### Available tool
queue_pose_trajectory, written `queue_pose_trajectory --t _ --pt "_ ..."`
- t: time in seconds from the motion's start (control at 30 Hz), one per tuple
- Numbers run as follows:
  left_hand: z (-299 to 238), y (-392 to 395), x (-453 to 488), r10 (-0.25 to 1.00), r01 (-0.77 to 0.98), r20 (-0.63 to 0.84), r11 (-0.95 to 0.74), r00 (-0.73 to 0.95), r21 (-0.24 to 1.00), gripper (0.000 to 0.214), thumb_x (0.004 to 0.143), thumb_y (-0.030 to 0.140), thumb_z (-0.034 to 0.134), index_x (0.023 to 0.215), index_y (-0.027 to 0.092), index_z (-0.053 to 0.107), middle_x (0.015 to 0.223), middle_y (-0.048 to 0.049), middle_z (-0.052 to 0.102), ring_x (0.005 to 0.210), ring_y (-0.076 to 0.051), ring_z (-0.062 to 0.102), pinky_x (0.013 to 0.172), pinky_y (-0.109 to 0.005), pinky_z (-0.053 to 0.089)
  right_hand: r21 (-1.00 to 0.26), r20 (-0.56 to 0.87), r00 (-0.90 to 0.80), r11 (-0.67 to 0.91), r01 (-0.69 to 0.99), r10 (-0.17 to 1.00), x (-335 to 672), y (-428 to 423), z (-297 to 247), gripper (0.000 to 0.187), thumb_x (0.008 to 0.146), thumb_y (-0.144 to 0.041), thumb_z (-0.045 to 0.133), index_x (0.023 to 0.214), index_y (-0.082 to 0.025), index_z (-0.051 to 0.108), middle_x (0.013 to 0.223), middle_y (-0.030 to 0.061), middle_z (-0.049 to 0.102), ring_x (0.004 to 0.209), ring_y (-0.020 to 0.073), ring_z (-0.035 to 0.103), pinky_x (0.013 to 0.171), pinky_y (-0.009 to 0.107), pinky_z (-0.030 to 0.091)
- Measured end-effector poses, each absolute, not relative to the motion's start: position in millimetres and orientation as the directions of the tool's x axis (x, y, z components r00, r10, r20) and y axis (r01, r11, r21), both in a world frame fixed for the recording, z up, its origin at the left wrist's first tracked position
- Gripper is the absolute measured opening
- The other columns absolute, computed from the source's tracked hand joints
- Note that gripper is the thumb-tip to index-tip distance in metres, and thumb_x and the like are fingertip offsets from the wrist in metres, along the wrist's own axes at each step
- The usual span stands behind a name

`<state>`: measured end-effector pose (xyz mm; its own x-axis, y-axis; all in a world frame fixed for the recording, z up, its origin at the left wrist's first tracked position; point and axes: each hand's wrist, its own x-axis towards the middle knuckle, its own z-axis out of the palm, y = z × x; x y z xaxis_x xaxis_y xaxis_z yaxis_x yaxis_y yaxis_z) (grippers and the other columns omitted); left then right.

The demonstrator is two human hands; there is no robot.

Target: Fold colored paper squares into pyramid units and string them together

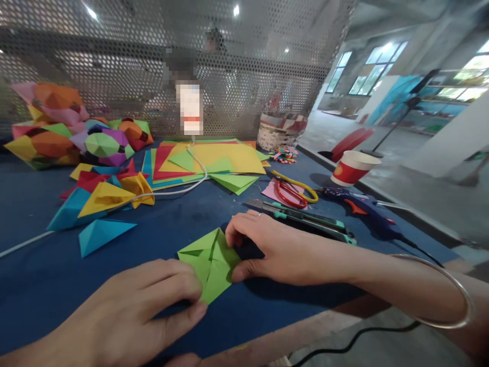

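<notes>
A square of green folded paper [210,265] lies on the blue table, its corners turned in toward the middle. At its lower left edge, my left hand [141,300] grips it with curled fingers and thumb. The right edge is between the thumb and bent fingers of my right hand [263,244], which wears a ring and a bangle. Some of the paper's edges are hidden under my fingertips. Left of the paper lies a blue folded paper piece [105,235], apart from both hands. Just beyond my right hand is a utility knife [305,218].
Yellow folded pieces [107,198] and a white cable [171,193] lie left. Behind are coloured sheets [229,158] and paper balls [105,145]. To the right are scissors [292,191], a glue gun [362,209], a paper cup [353,168] and a basket [280,131].
</notes>
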<state>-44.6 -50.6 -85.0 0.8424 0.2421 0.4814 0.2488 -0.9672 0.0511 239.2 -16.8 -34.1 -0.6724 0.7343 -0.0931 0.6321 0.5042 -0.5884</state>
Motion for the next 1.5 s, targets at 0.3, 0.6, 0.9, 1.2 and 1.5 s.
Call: queue_pose_trajectory --t 0.3,0.6,0.9,1.2,1.5 --pt "-71 -64 -35 0.601 0.429 0.511 -0.799 0.615 0.422 0.020 0.104 0.020 0.057 0.106 0.031 0.073 0.113 -0.0006 0.073 0.100 -0.017 0.073 0.088 -0.024 0.057 -0.637 -0.131 -0.679 0.463 0.616 0.722 245 -12 -34 0.043 0.084 -0.026 0.094 0.113 -0.018 0.064 0.111 0.0040 0.068 0.102 0.0214 0.062 0.087 0.033 0.048" --pt "-56 -21 -22 0.815 0.638 0.254 -0.570 0.521 0.517 0.048 0.090 0.044 0.074 0.132 0.022 0.072 0.106 -0.0051 0.080 0.075 -0.019 0.069 0.065 -0.029 0.060 -0.676 -0.018 -0.651 0.470 0.568 0.759 238 -15 -38 0.038 0.081 -0.021 0.094 0.101 -0.021 0.062 0.098 -0.0001 0.069 0.089 0.0188 0.063 0.079 0.030 0.048" --pt "-47 -4 -3 0.803 0.694 0.139 -0.576 0.580 0.431 0.018 0.101 0.022 0.074 0.118 0.017 0.074 0.114 -0.0063 0.077 0.106 -0.024 0.074 0.098 -0.046 0.061 -0.721 0.002 -0.611 0.425 0.547 0.792 232 -13 -39 0.057 0.074 -0.027 0.097 0.119 -0.018 0.063 0.104 0.0022 0.068 0.093 0.0210 0.063 0.082 0.034 0.051" --pt "-36 15 -36 0.909 0.748 0.267 -0.416 0.321 0.517 0.028 0.107 0.038 0.073 0.125 0.017 0.071 0.117 -0.0066 0.076 0.095 -0.021 0.075 0.087 -0.041 0.066 -0.883 0.028 -0.467 0.241 0.403 0.884 202 -2 -36 0.087 0.085 -0.039 0.091 0.154 -0.015 0.043 0.131 0.0150 0.070 0.119 0.0271 0.068 0.103 0.044 0.055" --pt "-39 17 -55 0.917 0.658 0.375 -0.366 0.135 0.658 0.032 0.107 0.039 0.072 0.130 0.017 0.069 0.121 -0.0078 0.074 0.098 -0.022 0.075 0.087 -0.042 0.066 -0.981 -0.049 -0.444 0.040 0.189 0.894 166 22 -31 0.026 0.108 -0.039 0.069 0.121 -0.016 0.071 0.115 0.0074 0.075 0.093 0.0187 0.074 0.081 0.035 0.065"
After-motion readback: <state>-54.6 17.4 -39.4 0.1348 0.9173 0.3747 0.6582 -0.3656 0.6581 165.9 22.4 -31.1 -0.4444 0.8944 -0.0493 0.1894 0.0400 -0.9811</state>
